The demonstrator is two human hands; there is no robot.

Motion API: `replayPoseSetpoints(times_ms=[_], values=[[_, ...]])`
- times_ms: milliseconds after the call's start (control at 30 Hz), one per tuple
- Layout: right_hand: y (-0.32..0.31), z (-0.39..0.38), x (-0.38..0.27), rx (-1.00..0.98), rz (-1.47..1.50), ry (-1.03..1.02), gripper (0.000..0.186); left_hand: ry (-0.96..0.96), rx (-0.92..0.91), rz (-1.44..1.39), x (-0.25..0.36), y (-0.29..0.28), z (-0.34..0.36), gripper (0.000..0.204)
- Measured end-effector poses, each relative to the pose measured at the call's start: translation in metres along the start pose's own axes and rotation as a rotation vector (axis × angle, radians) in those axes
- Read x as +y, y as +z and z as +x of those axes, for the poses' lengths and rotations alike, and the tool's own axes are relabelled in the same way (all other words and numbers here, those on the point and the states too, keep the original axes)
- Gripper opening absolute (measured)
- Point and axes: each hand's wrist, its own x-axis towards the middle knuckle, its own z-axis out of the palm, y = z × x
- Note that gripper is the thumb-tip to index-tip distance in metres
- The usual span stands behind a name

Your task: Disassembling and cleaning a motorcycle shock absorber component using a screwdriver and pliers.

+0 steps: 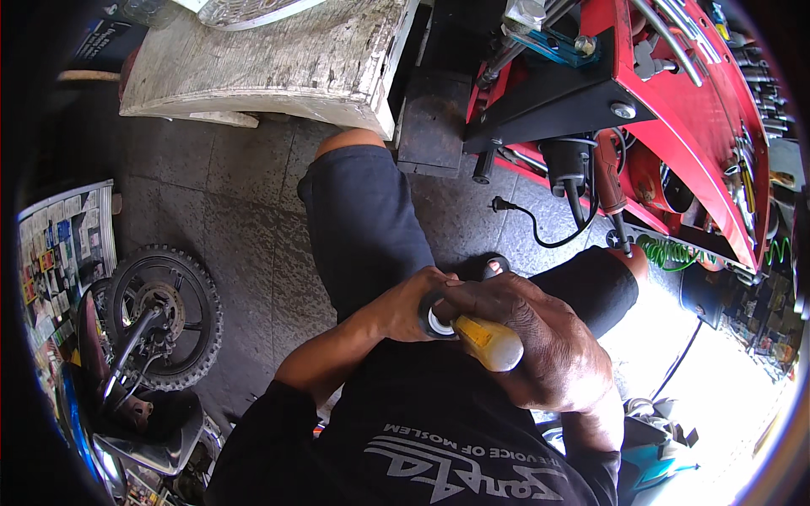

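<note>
In front of my lap, my left hand (407, 305) is closed around a small black cylindrical part (428, 314) with a pale inner ring. What kind of part it is cannot be made out. My right hand (553, 337) grips a screwdriver by its yellow, translucent handle (489, 342), whose rounded end faces up toward me. The screwdriver's front end points at the black part, close by it. Fingers hide the shaft and tip, so whether they touch is unclear.
A worn wooden bench (278, 63) stands ahead to the left. At the right, a red tool cart (675, 126) carries several tools, with a black corded plug (506, 205) hanging below. A small motorbike with a knobby wheel (202, 337) stands at the left on dark floor tiles (240, 219).
</note>
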Motion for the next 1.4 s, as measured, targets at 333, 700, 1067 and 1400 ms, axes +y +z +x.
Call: replayPoseSetpoints(times_ms=[333, 700, 1067, 1400], values=[[0.000, 0.000, -0.001, 0.006, 0.019, 0.005, 0.063, -0.043, -0.063, -0.065, 0.006, -0.002, 0.002, 0.078], [0.002, 0.004, -0.003, 0.010, 0.040, 0.023, 0.060, 0.019, -0.107, -0.049, 0.010, -0.008, 0.007, 0.078], [0.006, 0.005, -0.003, 0.026, 0.032, 0.034, 0.062, 0.106, -0.065, -0.046, -0.002, -0.005, 0.000, 0.081], [0.005, 0.005, -0.005, 0.041, 0.013, 0.056, 0.059, 0.038, -0.092, 0.055, 0.022, -0.003, 0.010, 0.081]])
